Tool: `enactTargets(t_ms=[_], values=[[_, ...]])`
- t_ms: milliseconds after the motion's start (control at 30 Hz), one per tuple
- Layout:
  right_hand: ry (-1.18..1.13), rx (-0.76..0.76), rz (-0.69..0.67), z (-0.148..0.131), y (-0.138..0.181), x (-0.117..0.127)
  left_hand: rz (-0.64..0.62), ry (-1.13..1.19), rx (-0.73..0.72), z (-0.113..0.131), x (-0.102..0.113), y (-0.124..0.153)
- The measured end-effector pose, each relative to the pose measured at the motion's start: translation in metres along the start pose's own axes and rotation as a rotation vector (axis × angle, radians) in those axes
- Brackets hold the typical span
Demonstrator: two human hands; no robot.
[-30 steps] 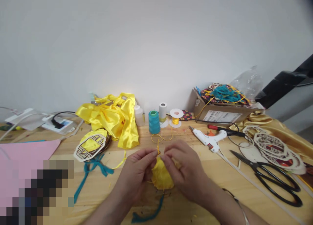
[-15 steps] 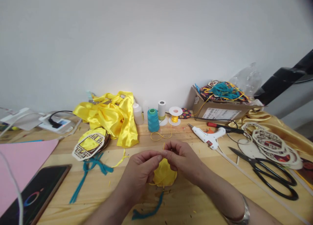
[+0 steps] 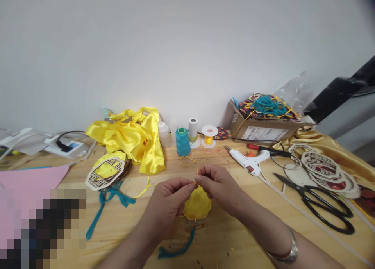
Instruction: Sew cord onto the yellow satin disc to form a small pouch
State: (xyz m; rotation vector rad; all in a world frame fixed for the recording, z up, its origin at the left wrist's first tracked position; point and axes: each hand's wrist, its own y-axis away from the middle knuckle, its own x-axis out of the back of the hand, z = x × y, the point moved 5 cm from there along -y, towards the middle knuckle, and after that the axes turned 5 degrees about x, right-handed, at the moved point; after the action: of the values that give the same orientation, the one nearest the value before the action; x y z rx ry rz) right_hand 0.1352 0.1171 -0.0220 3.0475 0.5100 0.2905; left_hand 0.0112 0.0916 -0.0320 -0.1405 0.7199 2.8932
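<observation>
Between my hands a yellow cord (image 3: 197,170) is pinched at the top of a yellow fabric pouch (image 3: 198,204), which is partly hidden behind my fingers. My left hand (image 3: 172,196) is closed, thumb and forefinger pressed together on the cord. Just to its right, my right hand (image 3: 218,185) also pinches the cord, and a short end sticks up past the fingers. From the pouch's lower edge a teal tassel (image 3: 178,253) trails over the wooden table (image 3: 140,245).
Yellow satin (image 3: 129,140), a teal thread cone (image 3: 183,143) and a yellow cord spool (image 3: 209,136) stand along the wall. To the right are a glue gun (image 3: 249,159), black scissors (image 3: 319,204) and a filled cardboard box (image 3: 260,130). Cut-out wooden frames (image 3: 104,173) lie left.
My fingertips have parted slightly, so a bit of cord shows between them. The right hand has shifted a little upward. The rest of the scene shifts slightly with the camera.
</observation>
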Motion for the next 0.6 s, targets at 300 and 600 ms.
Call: enactTargets(t_ms=[300, 600], values=[[-0.11, -0.061, -0.093, -0.004, 0.0, 0.0, 0.032, 0.007, -0.032, 0.003, 0.002, 0.002], [0.104, 0.074, -0.046, -0.01, -0.002, 0.004, 0.054, -0.063, -0.019, 0.004, 0.002, 0.002]])
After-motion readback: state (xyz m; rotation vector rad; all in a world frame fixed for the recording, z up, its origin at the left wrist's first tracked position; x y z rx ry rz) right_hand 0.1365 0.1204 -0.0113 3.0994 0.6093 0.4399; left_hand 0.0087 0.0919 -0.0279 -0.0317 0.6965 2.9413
